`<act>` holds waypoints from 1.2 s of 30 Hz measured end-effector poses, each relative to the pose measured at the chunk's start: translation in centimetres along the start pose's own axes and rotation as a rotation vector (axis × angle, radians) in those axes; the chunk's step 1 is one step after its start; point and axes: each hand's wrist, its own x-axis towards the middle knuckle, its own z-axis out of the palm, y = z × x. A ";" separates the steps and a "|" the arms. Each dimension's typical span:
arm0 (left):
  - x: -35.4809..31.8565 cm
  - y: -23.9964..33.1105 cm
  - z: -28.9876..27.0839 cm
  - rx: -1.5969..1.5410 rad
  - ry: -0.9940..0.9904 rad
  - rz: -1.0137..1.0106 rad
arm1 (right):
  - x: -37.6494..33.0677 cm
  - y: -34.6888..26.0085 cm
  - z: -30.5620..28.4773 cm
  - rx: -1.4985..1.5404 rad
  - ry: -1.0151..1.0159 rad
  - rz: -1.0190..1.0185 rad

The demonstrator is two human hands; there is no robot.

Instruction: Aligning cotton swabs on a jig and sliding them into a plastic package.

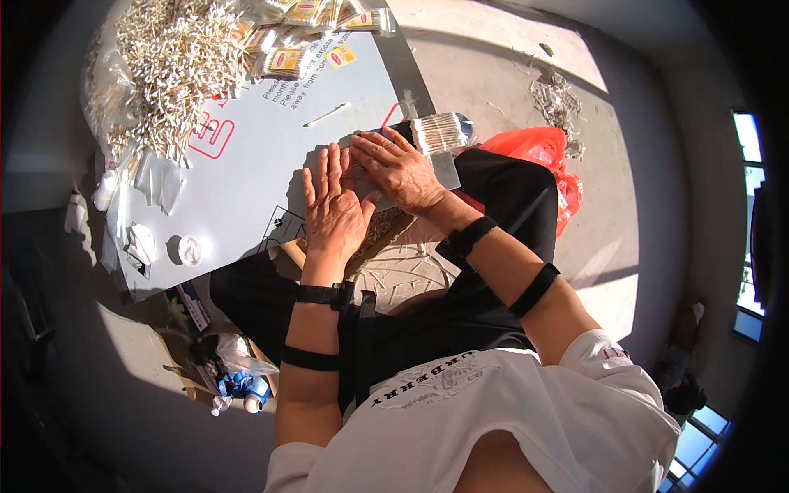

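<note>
One pale board [246, 164] across the lap as a worktop, red markings on its face. One big heap of cotton swabs [168, 70] at its far left corner, far too many to count. One orange plastic bag [538, 152] on the floor beyond the right knee.

Two hands, both flat and palm-down at the board's near edge, neither closed round anything. Left hand [333, 209] with fingers stretched straight ahead. Right hand [399, 168] just beside it, fingers spread and pressing on a flat pale sheet [444, 170], mostly hidden beneath the palms; cannot tell exactly what it is. Four black bands on the forearms, two to each arm.

One filled clear packet of swabs [440, 131] just past the right fingertips, half off the board's edge. Roughly half a dozen yellow-labelled packets [308, 37] along the far edge, overlapping, so no exact count. A few empty clear sleeves [160, 185] below the heap. One stray swab [326, 114] alone mid-board. One small white cap [190, 251] near the left corner.

Probably best done so: press evenly with both palms, keep the sheet square to the board's edge, and mind the filled packet, near enough to be knocked off.
</note>
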 end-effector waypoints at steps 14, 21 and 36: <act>0.0 -0.7 0.7 0.062 -0.041 0.016 | 0.4 -0.2 -0.4 -0.112 0.005 -0.088; -0.2 -0.7 0.5 0.017 -0.062 0.038 | -0.1 0.1 0.2 -0.201 0.049 -0.098; 0.2 0.9 0.9 -0.007 -0.045 0.019 | -0.5 0.2 -0.9 -0.233 0.053 -0.066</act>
